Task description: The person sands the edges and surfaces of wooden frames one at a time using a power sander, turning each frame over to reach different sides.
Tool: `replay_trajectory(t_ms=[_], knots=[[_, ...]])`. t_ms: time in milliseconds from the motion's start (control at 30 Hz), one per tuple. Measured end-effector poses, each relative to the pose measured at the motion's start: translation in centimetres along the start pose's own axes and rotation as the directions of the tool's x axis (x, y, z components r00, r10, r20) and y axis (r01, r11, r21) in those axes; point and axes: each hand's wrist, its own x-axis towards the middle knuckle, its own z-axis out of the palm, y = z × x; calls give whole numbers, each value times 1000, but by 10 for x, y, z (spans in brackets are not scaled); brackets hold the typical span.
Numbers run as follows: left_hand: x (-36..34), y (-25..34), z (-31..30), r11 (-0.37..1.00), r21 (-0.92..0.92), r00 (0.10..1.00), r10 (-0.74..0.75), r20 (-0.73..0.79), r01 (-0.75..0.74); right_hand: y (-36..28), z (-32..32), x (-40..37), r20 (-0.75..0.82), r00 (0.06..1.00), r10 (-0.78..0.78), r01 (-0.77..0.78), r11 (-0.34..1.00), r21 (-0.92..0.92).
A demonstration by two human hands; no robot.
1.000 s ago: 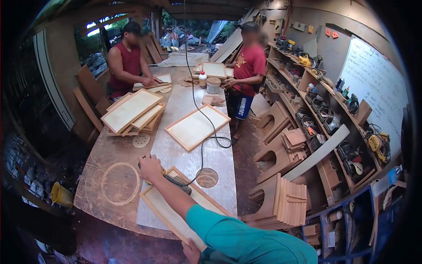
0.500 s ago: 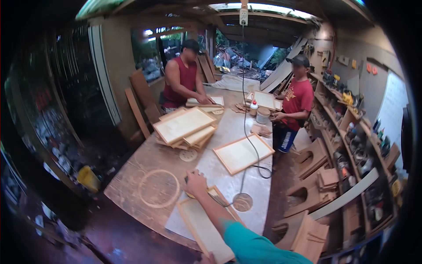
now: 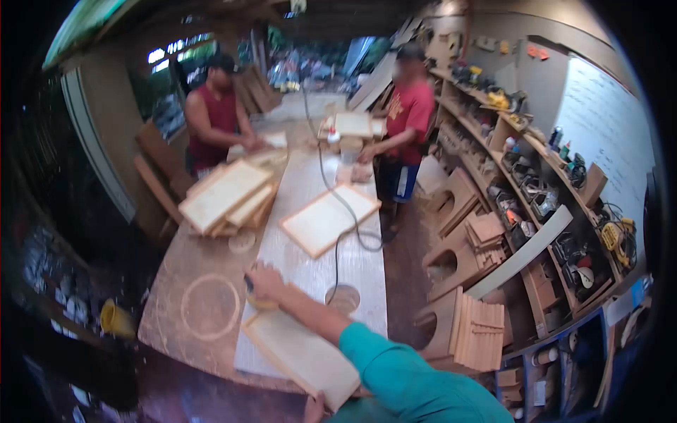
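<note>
My right hand (image 3: 266, 282), at the end of a teal sleeve, is closed over a small dark power tool that looks like a sander (image 3: 263, 303), with yellow at its base. It sits at the far end of a wood-framed panel (image 3: 307, 352) with a pale face. At the bottom of the view, my left hand (image 3: 314, 407) holds the panel's near edge; its fingers are partly hidden. A black cord (image 3: 336, 264) runs down from above, loops on the table and passes behind my right forearm.
Another framed panel (image 3: 331, 220) lies farther up the table (image 3: 169, 310). Left of it is a stack of panels (image 3: 229, 197). A wooden ring (image 3: 211, 307) lies at the left. Two co-workers stand at the far end. Shelves with tools (image 3: 522, 162) line the right wall.
My view has turned right, so the table and both co-workers appear farther left. My right hand stays on the sander at the panel's far end, and my left hand stays at its near edge.
</note>
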Motion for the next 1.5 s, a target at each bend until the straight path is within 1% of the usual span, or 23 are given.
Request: replay_trajectory(t_ms=[33,100,133,167,200,233,300,333,500,600,633,767,833,900,967,1033,1100,1167,1233,1267,1300,1367,1500], knots=[[22,-38,-30,996,74,990,-56,126,47,9,4,9,23,999,29,-29,1000,12],[-29,39,-58,953,295,981,15,196,-73,21,-10,0,-32,999,0,0,1000,6],[-28,37,-81,883,400,966,255,28,-245,23,-21,-6,-49,999,20,-18,999,38],[-10,29,-108,759,452,790,588,-171,-468,23,-37,-14,-73,997,-1,1,1000,9],[2,33,-147,808,557,824,440,-358,-190,28,-43,-16,-69,998,6,-6,1000,-2],[13,47,-173,913,279,721,406,-562,-297,33,-50,-11,-73,997,5,-7,1000,-23],[44,65,-237,958,284,359,282,-890,-49,43,-55,-2,-87,996,13,-18,998,-59],[60,82,-266,976,218,288,205,-935,12,46,-59,4,-84,996,-15,9,998,-63],[131,102,-306,969,-29,42,-40,-998,245,65,-55,43,-68,997,33,-42,990,-133],[153,113,-301,953,-44,18,-52,-999,300,96,-19,81,-95,985,-144,119,966,-231],[151,114,-298,950,-53,26,-65,-998,308,98,-19,92,70,997,-38,49,986,-159],[137,96,-287,933,-106,48,-131,-990,343,104,-23,86,-121,989,-82,76,996,-55],[154,85,-297,850,21,-225,163,-961,526,111,-19,83,-171,981,-88,99,994,56],[159,78,-312,878,-129,-279,6,-960,461,127,-13,57,-381,923,-58,148,966,212],[169,77,-311,880,-256,-286,-145,-947,399,159,-17,16,-555,832,18,128,967,222],[165,75,-312,888,-128,-254,-13,-967,442,201,-14,-52,-831,520,199,69,960,273],[163,83,-314,885,-61,-255,66,-965,462,241,-29,-109,-956,243,166,-60,986,156],[160,87,-315,874,11,-235,143,-962,486,282,-38,-166,-861,320,395,-365,890,273],[154,86,-316,847,99,-194,231,-953,522,302,-29,-193,-679,290,674,-745,604,282],[152,85,-316,831,143,-170,273,-947,537,309,-17,-198,-469,250,847,-865,413,284],[150,86,-316,816,181,-151,310,-939,548,317,7,-195,-428,226,875,-915,342,216],[151,90,-314,785,252,-119,381,-917,566,319,34,-183,-136,259,956,-839,293,459],[148,86,-312,720,350,-80,489,-868,599,257,18,-174,-259,306,916,-870,379,315]])
